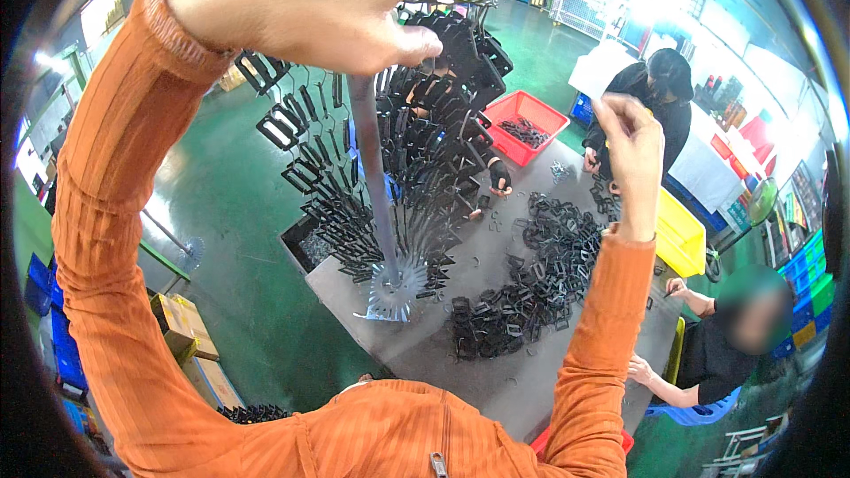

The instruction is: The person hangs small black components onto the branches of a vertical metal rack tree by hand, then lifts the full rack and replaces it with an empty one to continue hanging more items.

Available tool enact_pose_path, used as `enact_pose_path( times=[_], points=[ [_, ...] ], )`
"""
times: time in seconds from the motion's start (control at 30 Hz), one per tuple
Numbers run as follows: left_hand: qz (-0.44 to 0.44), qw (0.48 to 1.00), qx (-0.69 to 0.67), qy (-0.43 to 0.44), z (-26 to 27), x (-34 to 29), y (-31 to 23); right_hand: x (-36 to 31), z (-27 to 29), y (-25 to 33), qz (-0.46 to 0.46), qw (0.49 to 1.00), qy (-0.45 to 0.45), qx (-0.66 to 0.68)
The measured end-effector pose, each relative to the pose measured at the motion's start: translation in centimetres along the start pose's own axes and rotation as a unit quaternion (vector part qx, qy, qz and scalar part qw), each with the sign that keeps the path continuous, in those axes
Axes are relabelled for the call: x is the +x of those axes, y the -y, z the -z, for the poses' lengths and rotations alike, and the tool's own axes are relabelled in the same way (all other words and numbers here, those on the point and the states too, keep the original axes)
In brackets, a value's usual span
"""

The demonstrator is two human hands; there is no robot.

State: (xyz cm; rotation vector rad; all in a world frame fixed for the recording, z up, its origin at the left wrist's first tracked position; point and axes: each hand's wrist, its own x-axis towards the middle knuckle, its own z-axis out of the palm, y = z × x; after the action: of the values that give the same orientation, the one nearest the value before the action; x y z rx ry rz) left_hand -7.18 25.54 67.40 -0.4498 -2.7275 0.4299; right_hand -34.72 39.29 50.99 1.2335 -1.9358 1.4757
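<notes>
A tall rack (372,177) with a grey central post stands on the table, its many wire hooks hung with black rectangular buckle-like frames (283,128). Across the top of this rack reaches my left hand (336,9), thumb and fingers curled around the upper black pieces; what it grips is hidden. My right hand (633,146) is raised right of the rack, above the table, with thumb and fingertips pinched together; anything between them is too small to make out. Below it lies a large heap of loose black frames (522,288).
A red basket (558,111) holding black parts stands beyond the rack, and a yellow bin (682,226) at the table's right. One person (664,106) works at the far side, another (708,345) sits at the right. A black-gloved hand (500,179) shows behind the rack.
</notes>
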Motion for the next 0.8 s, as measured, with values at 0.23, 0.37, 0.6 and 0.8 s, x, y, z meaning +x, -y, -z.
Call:
enact_pose_path(
  times=[0.23, 0.37, 0.6, 0.8],
  points=[
    [0.153, 0.981, -0.055, 0.104, 0.6, -0.6, 1.2, -1.3, -6.6, 10.8, 0.24, 0.961, -0.076, 0.11],
    [0.16, 0.981, -0.013, 0.105, 0.2, -0.2, 0.1, -0.5, -8.0, 12.4, 0.193, 0.968, -0.066, 0.149],
    [0.179, 0.978, -0.016, 0.102, 0.3, -0.6, -0.6, 0.6, -5.2, 8.7, 0.075, 0.872, 0.183, 0.449],
    [0.021, 0.998, 0.015, -0.051, -0.4, -3.0, -0.8, 1.3, 1.8, 0.5, -0.03, 0.927, 0.15, 0.342]
  ],
)
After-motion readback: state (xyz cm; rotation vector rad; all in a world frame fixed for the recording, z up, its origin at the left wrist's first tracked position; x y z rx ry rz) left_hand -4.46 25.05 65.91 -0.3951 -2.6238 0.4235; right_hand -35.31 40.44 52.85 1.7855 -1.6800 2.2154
